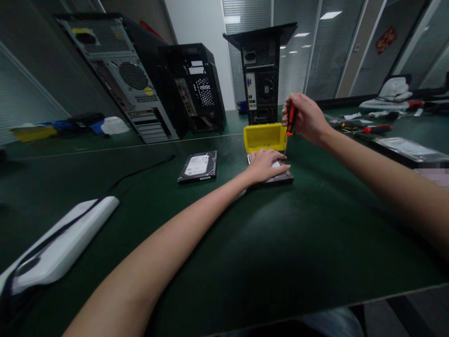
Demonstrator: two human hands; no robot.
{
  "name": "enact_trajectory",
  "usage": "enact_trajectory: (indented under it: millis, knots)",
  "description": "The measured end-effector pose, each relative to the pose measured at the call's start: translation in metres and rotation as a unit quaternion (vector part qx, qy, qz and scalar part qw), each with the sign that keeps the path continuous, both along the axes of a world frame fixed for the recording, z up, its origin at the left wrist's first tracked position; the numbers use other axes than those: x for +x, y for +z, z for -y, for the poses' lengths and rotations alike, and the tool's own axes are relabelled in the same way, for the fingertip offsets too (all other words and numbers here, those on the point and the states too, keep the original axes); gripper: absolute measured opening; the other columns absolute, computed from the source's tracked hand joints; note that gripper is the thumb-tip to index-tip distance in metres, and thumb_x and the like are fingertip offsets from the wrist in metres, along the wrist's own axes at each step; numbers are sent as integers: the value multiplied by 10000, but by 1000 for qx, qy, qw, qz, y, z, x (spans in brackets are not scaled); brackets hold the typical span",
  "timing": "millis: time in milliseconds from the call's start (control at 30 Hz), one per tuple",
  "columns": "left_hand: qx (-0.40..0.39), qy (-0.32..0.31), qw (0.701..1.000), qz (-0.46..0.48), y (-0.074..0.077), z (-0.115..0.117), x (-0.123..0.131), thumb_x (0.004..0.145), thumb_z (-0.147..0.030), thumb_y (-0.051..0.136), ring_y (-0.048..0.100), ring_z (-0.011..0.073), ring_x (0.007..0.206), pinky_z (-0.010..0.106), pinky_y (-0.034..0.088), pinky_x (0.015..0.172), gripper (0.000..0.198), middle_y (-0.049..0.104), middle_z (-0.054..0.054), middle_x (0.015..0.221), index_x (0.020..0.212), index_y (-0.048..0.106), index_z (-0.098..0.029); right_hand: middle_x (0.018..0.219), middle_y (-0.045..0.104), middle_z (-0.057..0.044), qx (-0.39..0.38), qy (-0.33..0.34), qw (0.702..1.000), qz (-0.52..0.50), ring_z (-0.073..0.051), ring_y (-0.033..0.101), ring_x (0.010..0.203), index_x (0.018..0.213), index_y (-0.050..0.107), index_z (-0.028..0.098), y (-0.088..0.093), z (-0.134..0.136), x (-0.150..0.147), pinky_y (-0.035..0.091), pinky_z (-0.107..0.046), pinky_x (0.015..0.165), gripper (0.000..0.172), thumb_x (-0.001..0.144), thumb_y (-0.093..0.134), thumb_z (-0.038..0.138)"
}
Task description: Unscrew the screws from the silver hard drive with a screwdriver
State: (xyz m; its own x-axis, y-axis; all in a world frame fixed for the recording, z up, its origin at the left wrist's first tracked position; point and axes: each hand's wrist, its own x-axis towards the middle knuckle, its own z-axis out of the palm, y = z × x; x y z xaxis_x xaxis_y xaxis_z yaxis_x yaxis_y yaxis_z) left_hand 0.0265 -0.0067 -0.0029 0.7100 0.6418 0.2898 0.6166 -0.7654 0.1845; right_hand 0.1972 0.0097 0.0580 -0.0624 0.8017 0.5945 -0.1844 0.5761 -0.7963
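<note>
My left hand (pixel 264 166) lies spread across the top of a hard drive (pixel 284 179) and covers much of it. Its fingertips are beside the thin shaft of a screwdriver (pixel 291 117), which points down at the drive's far right corner. My right hand (pixel 303 114) is closed around the red and black handle, holding it nearly upright. Whether the tip sits in a screw is too small to tell. Directly behind the drive stands an open yellow case (pixel 264 136). A second hard drive (pixel 198 166) rests label up on the table to the left.
Computer towers (pixel 140 79) stand at the back left, with another tower (pixel 261 75) behind the yellow case. On the left, a white device (pixel 66 238) has a black cable across it. Hand tools (pixel 377 128) and another drive (pixel 410 149) lie to the right on the green table (pixel 280 262).
</note>
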Motion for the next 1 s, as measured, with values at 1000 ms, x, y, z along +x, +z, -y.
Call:
enact_trajectory:
  millis: [1000]
  knots:
    - [6, 4, 1000, -10, 0, 0, 0, 869, -602, 416, 462, 303, 1123, 421, 320, 891, 492, 581, 44, 1254, 1197, 609, -290, 687, 515, 21, 16, 40, 998, 43, -92, 512, 577, 808, 492, 223, 7, 18, -21, 456, -248, 564, 345, 806, 575, 558]
